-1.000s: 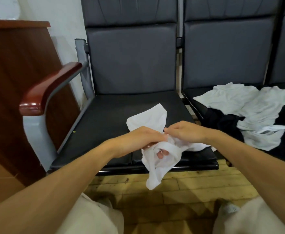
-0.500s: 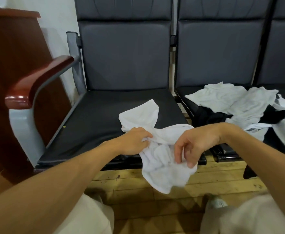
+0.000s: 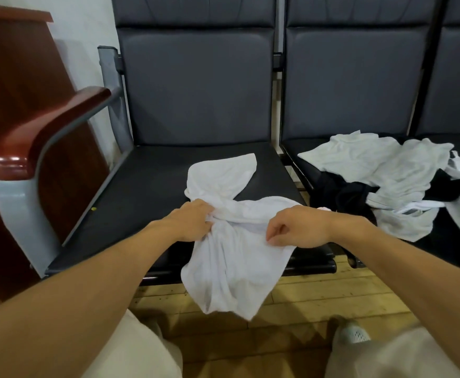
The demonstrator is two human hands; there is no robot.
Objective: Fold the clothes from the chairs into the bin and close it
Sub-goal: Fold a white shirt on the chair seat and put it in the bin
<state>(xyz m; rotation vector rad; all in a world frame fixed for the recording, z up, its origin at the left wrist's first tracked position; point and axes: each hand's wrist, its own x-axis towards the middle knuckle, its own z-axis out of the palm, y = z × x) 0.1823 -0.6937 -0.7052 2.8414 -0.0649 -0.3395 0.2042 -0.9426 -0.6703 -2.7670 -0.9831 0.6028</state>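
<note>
A crumpled white garment (image 3: pixel 237 257) lies across the front of the left black chair seat (image 3: pixel 147 192) and hangs over its front edge toward the floor. My left hand (image 3: pixel 189 222) grips a bunched fold of the garment at its middle. My right hand (image 3: pixel 299 227) pinches the cloth about a hand's width to the right, fingers curled down onto it. A pile of white and black clothes (image 3: pixel 392 184) covers the right chair's seat. No bin is in view.
A red-brown wooden armrest (image 3: pixel 46 132) on a grey metal frame stands at the left of the seat, with a dark wooden cabinet (image 3: pixel 13 85) behind it. Yellow wooden floorboards (image 3: pixel 305 301) run under the chairs. My knees and one white shoe (image 3: pixel 355 332) show at the bottom.
My hands, close together on the bunched garment a second ago, have drawn apart. The right hand moved right along the cloth, and more of the garment now lies spread between them.
</note>
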